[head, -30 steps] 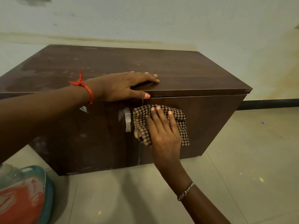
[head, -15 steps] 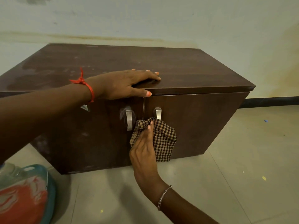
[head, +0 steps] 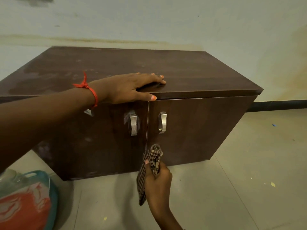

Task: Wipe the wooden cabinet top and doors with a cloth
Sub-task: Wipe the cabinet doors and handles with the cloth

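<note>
Left hand [head: 129,88] is lying flat on the cabinet top [head: 191,72]. Its fingers [head: 152,78] are straight and close together, not gripping anything, just resting on the wood near the front edge. The thumb drops over that edge, with its tip right above the seam between the two doors. There's a red thread [head: 90,89] tied on that wrist.

Right hand [head: 157,181] is way lower, fingers curled tight round a bunched-up brown checked cloth [head: 152,156], thumb pressed onto it. The wad poking out above those fingers looks to be touching the bottom of the right-hand door [head: 199,127], just beside the seam. A tail of it hangs below the thumb, over the tiled floor [head: 232,188].

Both metal handles [head: 133,124] sit between the left thumb and the cloth-holding fingers, one on each side of the seam.
</note>
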